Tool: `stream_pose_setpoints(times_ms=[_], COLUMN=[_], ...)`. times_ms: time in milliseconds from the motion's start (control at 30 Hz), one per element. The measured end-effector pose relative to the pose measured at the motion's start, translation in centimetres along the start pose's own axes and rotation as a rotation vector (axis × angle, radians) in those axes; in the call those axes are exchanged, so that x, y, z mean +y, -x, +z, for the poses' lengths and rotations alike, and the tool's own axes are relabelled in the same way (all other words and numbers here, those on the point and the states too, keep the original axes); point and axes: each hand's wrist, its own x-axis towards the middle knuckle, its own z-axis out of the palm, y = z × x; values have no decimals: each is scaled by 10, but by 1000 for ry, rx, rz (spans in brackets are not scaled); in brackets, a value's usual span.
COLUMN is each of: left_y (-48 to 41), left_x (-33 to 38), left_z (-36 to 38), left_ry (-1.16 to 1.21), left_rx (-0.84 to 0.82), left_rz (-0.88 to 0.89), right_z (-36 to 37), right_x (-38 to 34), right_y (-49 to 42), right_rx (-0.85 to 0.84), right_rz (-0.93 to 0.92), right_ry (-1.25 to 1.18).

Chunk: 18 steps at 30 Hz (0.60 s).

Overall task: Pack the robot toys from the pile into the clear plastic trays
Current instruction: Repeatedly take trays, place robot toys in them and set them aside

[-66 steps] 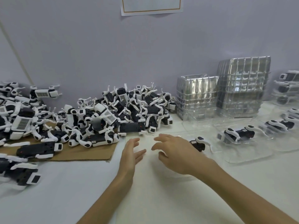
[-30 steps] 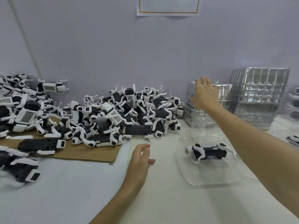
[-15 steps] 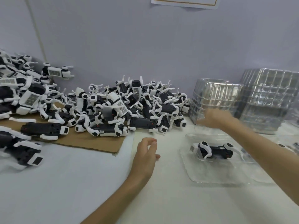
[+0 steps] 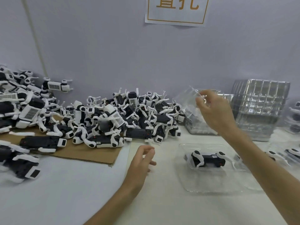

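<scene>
Pile of robot toys [image 4: 113,120] fills the middle-left of the shot, black and white bodies so tangled you can't count them or tell where one ends. It sits partly on a cardboard sheet [image 4: 84,151] on the white tabletop [image 4: 65,192]. More toys left of the pile run off the frame edge.

Right hand [image 4: 214,111] is up in the air to the right of the pile, fingers curled, grip pinched on the edge of an empty clear tray [image 4: 186,101] that's tilted. The tray is see-through and blurred, so most of its outline gets lost against the wall, and where the fingertips meet it is hard to make out. Left hand [image 4: 142,159] hovers over the tabletop in front of the pile's right end, fingers loosely bent, grip holding nothing.

Right of the pile and nearer the camera, a packed tray [image 4: 203,187] lies flat with one robot toy [image 4: 206,159] in it. The right forearm crosses that tray's far corner and hides part of another tray beyond it.

Further back, a short stack of trays [image 4: 194,127] sits just beside the pile, half covered by the raised hand and tray. A tall stack [image 4: 259,108] stands further right of the pile. A few more packed toys [image 4: 292,151] at the far right are blurry and cut off. The paper sign [image 4: 176,12] on the wall above the pile is cropped at the top, so its characters can't be read.
</scene>
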Motion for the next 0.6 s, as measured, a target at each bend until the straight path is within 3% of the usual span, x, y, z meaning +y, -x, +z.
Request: stream_pose_setpoints(times_ms=[133, 300, 600], left_y=[11, 15, 11], left_x=[5, 9, 11], left_z=[3, 4, -1], left_ry=[-130, -285, -122], left_rx=[41, 173, 205], left_rz=[318, 591, 569], right_z=[-4, 23, 43], right_x=[-55, -80, -62], right_y=[42, 93, 111], right_rx=[75, -31, -263], right_rz=[-7, 118, 50], right_ry=[-470, -803, -869])
